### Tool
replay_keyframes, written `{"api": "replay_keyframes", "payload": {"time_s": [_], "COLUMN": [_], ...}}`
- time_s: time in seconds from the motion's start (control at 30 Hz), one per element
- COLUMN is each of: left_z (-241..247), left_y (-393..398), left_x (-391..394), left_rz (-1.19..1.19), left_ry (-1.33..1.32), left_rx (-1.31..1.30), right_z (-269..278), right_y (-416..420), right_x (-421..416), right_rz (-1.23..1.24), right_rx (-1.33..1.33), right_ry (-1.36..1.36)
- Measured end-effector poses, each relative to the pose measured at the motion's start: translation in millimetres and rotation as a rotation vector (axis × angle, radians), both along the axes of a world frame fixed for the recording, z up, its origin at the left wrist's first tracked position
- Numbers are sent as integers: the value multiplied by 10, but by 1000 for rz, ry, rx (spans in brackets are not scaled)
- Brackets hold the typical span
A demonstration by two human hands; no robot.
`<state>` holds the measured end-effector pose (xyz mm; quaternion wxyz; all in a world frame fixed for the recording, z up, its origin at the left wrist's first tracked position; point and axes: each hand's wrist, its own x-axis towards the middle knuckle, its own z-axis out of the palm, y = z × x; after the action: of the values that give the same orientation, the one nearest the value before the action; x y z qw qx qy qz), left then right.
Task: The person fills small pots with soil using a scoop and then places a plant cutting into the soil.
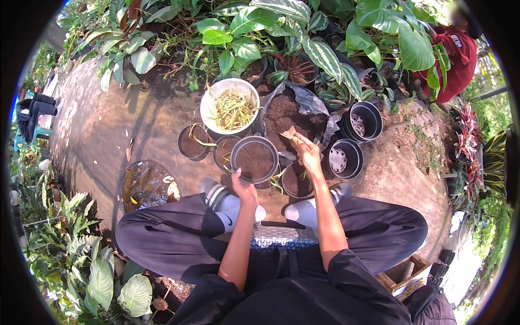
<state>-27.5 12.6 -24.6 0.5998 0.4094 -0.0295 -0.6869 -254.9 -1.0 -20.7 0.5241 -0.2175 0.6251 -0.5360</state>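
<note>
My left hand (pixel 244 187) grips the near rim of a black plastic pot (pixel 254 138) filled with brown soil, lifted over other pots. My right hand (pixel 308 152) holds a small hand trowel (pixel 289 134), its soil-coated blade over an open plastic sack (pixel 305 99) of dark potting soil. To the sack's left is a white bucket (pixel 205 111) of yellow-green plant cuttings. Another soil-filled pot (pixel 284 186) stands below my right hand, with a leafy cutting at its edge. Two more soil pots sit left of the held one; the leftmost pot (pixel 179 142) has a long leaf across it.
Black pots with perforated bases, a stack (pixel 378 122) and a single pot (pixel 357 160), stand right of the sack. A basin of murky water (pixel 148 185) lies left. Potted foliage (pixel 248 36) crowds the far side. A person in red (pixel 457 65) is at far right; another sits far left.
</note>
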Motion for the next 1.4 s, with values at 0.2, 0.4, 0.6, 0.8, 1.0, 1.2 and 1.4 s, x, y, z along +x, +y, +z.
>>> {"api": "replay_keyframes", "payload": {"time_s": [0.2,0.4,0.6,0.8,1.0,1.2,1.4], "left_z": [-128,-173,-125,-53,-240,-123,-224], "left_y": [-28,-50,-17,-16,-45,-34,-55], "left_x": [25,-3,12,-21,70,66,47], "left_rz": [4,8,-51,-79,-97,-125,-74], "left_ry": [33,14,16,-4,94,131,41], "left_rx": [-13,-53,-121,-115,-117,-96,-75], "right_z": [41,184,592,843,918,828,853], "right_y": [45,164,221,229,232,200,146], "right_x": [21,-44,-139,-216,-84,-9,-34], "right_rz": [1,-47,69,251,500,517,586], "right_rx": [-101,-94,-92,-156,-71,-65,-165], "right_ry": [2,-149,-105,-186,-90,-57,-13]}}
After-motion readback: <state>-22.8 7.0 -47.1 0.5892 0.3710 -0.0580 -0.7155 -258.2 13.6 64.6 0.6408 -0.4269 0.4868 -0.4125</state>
